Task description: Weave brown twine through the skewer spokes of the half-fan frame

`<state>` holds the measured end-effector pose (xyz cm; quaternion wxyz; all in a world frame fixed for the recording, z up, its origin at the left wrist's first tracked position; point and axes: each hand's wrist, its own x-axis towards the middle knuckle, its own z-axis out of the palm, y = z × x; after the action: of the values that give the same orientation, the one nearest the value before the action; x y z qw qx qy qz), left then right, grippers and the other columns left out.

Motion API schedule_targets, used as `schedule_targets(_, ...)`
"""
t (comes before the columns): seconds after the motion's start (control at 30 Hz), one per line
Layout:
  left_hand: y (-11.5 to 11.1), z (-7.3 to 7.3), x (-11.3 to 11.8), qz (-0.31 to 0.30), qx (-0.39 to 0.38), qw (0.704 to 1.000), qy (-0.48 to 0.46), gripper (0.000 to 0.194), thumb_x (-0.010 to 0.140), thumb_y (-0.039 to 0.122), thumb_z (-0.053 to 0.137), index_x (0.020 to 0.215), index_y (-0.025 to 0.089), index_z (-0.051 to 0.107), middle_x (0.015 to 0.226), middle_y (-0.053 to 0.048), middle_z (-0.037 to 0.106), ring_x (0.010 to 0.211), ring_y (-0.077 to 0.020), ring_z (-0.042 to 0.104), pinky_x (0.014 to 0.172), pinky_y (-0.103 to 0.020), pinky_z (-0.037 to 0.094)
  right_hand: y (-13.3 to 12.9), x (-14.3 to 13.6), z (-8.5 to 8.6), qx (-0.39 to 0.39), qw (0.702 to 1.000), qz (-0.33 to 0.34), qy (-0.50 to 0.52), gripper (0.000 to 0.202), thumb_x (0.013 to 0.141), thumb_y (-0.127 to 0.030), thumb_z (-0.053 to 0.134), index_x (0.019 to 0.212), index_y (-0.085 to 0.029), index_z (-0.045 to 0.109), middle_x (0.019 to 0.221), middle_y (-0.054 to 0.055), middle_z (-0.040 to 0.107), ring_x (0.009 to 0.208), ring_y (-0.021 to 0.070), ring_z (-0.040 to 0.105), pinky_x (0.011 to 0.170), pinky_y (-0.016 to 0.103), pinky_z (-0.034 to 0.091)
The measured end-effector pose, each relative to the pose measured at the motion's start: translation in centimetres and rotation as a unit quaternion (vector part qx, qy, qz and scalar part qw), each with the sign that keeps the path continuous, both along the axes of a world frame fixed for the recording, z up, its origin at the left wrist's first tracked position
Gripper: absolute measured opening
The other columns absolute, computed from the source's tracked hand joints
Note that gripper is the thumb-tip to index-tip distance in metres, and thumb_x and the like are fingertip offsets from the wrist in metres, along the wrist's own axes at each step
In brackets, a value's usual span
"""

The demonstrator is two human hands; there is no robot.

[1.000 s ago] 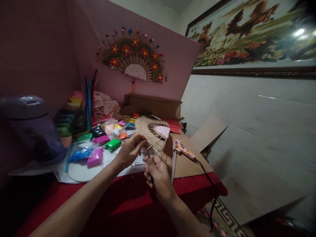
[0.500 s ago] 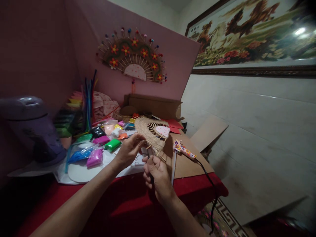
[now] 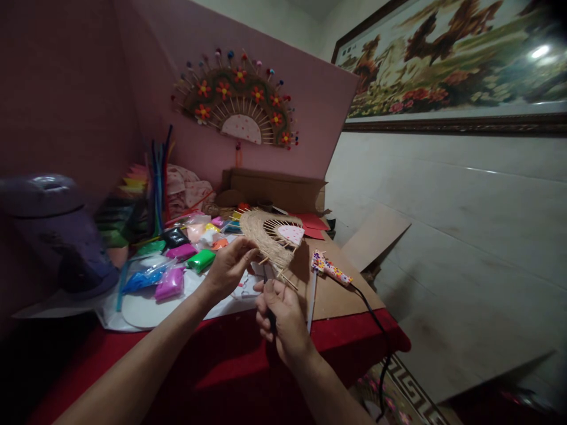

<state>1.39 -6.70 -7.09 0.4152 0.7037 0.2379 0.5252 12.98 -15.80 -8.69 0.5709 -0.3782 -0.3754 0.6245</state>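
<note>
A fan-shaped piece [image 3: 266, 239] of twine and thin sticks, with a pink dotted half-round at its centre, lies tilted over the table. Thumb and fingers of my left hand [image 3: 233, 265] are pinched at its lower left edge, near a stick end; whatever they grip is too small to make out. Below the fan, my right hand [image 3: 281, 313] is closed around a dark-handled tool [image 3: 271, 321], whose narrow blade points up toward the sticks. To the right, a flower-patterned glue gun [image 3: 331, 268] with a black cord rests on cardboard.
Bags of coloured clay [image 3: 170, 283] and white sheets cover the left of the red-clothed table [image 3: 221, 342]. A purple container [image 3: 57, 236] stands at the far left. A decorated fan [image 3: 241, 106] hangs on the pink board behind. Cardboard [image 3: 349, 301] lies at the right.
My left hand has shifted slightly left and down, away from the tool's tip. The fan has moved a little left. My right hand stays nearly in place, still around the tool.
</note>
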Motion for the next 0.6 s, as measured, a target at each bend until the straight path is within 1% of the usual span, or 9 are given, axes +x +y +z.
schedule_targets(0.3,-0.3,0.2,0.2,0.003,0.011,1.000,0.022,0.015,0.083,0.031,0.053,0.083,0.016,0.052,0.071,-0.002,0.065,0.061,-0.0121,0.061,0.050,-0.022,0.051,0.5,-0.4,0.3,0.010,1.000,-0.014,0.014,0.039,0.073,-0.055,0.060,0.084,-0.019,0.049,0.053,-0.010,0.042,0.034,0.0015,0.030,0.028,0.011,0.021)
schedule_targets(0.43,-0.3,0.0,0.2,0.010,0.012,0.999,0.028,0.016,0.083,0.032,0.054,0.083,0.017,0.051,0.070,0.000,0.063,0.059,-0.0111,0.060,0.050,-0.021,0.050,0.9,-1.0,0.5,0.035,0.999,-0.042,0.003,0.038,0.072,-0.053,0.061,0.077,-0.018,0.047,0.053,-0.009,0.045,0.034,0.0022,0.034,0.027,0.013,0.023)
schedule_targets(0.5,-0.3,-0.1,0.1,0.017,0.018,0.999,0.035,0.015,0.083,0.032,0.054,0.084,0.017,0.052,0.070,0.000,0.062,0.057,-0.0105,0.058,0.051,-0.021,0.049,1.2,-1.3,0.5,0.051,0.998,-0.049,-0.001,0.037,0.073,-0.053,0.060,0.073,-0.018,0.046,0.052,-0.008,0.048,0.032,0.0024,0.036,0.027,0.014,0.022)
schedule_targets(0.6,-0.2,-0.2,0.0,0.026,0.024,0.999,0.034,0.014,0.082,0.031,0.054,0.084,0.017,0.053,0.070,0.000,0.060,0.058,-0.0104,0.057,0.053,-0.021,0.048,1.7,-1.7,0.7,0.064,0.997,-0.047,0.023,0.036,0.073,-0.052,0.060,0.074,-0.018,0.046,0.050,-0.008,0.046,0.030,0.0016,0.031,0.027,0.014,0.018)
